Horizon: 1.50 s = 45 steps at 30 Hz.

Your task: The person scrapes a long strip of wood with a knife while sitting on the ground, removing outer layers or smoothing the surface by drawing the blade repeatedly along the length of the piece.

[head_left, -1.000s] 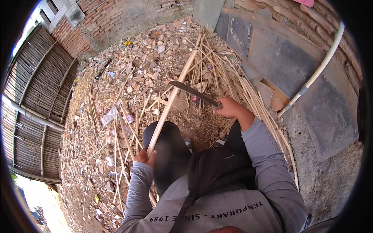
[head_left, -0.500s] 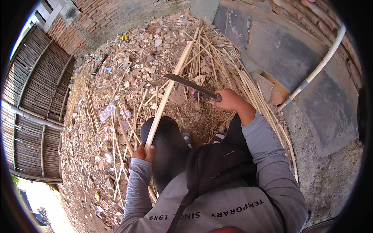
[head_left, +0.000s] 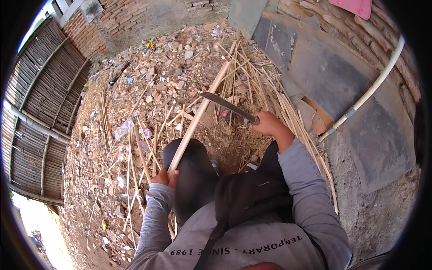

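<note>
Near my left knee, my left hand is closed round the lower end of a pale bamboo strip, which slants up and away to the right. My right hand grips the handle of a machete with a dark, worn blade. The blade points left, and its tip end lies across the strip a little above the strip's middle. Whether the edge touches the bamboo or just passes over it, I cannot tell.
Long bamboo strips are heaped ahead and to my right; more thin sticks lie at my left. Rubble and litter cover the ground. Dark panels and a white pole lean at the right. A bamboo fence stands left.
The strip's far end has dropped nearer and to the right. My right hand and the machete have come slightly lower, the blade still across the strip. The whole view has shifted a little.
</note>
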Motion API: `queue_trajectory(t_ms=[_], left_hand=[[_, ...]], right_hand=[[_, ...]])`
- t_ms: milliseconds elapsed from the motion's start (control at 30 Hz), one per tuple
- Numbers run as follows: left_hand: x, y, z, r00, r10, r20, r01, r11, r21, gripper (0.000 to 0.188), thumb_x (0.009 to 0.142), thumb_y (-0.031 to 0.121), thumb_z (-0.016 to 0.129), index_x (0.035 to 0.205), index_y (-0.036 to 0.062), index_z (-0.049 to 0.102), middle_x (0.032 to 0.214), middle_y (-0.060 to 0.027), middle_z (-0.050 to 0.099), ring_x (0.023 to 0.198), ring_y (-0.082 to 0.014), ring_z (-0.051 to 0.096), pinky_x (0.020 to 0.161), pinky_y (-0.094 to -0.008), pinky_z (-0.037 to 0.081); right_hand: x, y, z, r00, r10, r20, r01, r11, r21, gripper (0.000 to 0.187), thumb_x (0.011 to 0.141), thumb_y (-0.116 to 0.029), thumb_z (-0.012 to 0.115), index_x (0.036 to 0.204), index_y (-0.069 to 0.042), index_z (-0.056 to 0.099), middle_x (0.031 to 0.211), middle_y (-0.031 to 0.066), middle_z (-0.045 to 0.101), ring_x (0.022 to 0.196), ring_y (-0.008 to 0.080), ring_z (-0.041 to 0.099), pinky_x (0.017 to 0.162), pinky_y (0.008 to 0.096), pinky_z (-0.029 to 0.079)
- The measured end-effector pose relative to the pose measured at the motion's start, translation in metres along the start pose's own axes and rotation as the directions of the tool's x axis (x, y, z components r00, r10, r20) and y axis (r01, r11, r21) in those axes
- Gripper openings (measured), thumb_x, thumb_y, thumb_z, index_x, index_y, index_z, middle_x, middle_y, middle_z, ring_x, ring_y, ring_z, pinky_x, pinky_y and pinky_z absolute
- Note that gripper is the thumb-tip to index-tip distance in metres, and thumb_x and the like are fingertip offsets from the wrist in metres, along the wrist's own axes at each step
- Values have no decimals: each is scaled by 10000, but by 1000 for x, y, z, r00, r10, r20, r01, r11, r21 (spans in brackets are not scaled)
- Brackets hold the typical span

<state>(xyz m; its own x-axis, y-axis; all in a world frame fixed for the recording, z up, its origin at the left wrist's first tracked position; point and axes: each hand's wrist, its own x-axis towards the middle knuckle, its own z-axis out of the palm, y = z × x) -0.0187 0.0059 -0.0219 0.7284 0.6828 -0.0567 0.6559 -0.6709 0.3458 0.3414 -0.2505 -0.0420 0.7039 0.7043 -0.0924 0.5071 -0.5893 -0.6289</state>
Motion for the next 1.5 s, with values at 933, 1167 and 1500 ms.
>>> queue_trajectory(t_ms=[933,1167,1500], left_hand=[[-2,6,-8,997,-57,61,56,998,11,614,900,588,522,889,-23,580,802,-292,636,814,-483,622,732,-529,477],[-1,-2,-1,999,-33,19,34,999,-4,556,871,560,586,897,4,572,762,-292,628,778,-496,622,687,-537,490],[0,0,-1,1000,-28,-1,28,999,-43,559,863,552,601,852,-6,578,746,-287,625,763,-486,624,674,-520,490]], right_hand=[[-5,-17,4,991,14,133,-2,996,-92,372,738,-313,717,1011,-62,697,897,192,681,862,336,664,756,429,514],[-1,3,0,991,133,25,-135,989,63,365,741,-282,725,1004,-31,694,790,185,674,743,290,673,673,393,513],[2,8,12,996,-46,72,46,999,1,330,737,-279,742,904,-7,659,775,184,648,743,324,640,673,423,484]])
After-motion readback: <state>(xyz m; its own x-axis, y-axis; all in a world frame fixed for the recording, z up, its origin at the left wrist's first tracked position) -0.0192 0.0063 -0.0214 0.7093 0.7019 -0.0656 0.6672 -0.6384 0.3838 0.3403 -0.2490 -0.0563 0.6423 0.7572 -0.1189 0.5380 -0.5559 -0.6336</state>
